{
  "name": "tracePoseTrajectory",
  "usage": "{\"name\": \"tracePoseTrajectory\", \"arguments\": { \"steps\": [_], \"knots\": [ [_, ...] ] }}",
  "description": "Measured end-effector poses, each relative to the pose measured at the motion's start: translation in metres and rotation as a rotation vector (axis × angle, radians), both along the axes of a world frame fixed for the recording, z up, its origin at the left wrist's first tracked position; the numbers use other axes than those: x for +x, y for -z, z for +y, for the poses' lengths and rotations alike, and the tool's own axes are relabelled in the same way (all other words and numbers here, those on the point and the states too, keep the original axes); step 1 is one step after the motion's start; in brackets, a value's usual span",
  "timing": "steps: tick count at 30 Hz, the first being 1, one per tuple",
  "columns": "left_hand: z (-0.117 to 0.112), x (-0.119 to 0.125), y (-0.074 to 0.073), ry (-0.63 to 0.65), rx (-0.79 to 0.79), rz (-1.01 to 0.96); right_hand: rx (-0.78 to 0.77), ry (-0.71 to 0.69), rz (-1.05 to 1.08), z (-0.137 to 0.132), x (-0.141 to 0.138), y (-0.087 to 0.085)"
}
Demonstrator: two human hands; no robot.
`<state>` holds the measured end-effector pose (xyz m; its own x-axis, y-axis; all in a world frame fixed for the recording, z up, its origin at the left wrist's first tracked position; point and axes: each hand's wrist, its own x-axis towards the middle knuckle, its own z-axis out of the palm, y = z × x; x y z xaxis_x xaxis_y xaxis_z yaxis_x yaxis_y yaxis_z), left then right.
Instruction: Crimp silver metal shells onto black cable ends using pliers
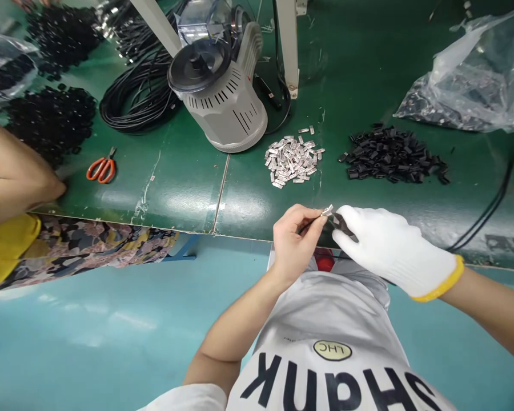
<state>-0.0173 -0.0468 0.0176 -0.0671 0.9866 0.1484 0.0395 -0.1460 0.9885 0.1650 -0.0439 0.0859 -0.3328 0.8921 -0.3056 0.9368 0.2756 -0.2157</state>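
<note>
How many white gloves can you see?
1. A white knit glove with a yellow cuff covers the person's right hand, beside their bare left hand pinching a small silver piece. A co-worker's hands are partly hidden, so another may be too.

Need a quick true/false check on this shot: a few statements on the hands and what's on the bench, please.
1. The right hand wears a white glove with a yellow cuff. True.
2. The left hand is gloved too. False: the left hand is bare and pinches a small silver piece.
3. Orange-handled scissors lie on the green bench. True.
4. The silver pieces are mixed into the black pieces. False: the loose silver pieces lie in their own pile, apart from the black pieces.
5. A coil of black cable lies left of the grey vented machine. True.
</note>
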Motion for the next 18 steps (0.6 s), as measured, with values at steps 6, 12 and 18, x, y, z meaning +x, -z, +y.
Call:
{"name": "tracePoseTrajectory", "arguments": {
  "steps": [6,12,18],
  "knots": [
    [0.014,-0.009,0.004,-0.029,-0.140,-0.036,0.032,0.306,0.457,0.034,0.014,-0.008],
    [0.015,-0.011,0.009,-0.014,-0.099,-0.015,0.352,0.430,0.900,0.040,0.011,0.014],
    [0.012,-0.009,0.015,0.009,-0.042,0.044,0.308,0.447,0.678,0.033,0.011,0.047]
  ]
}}
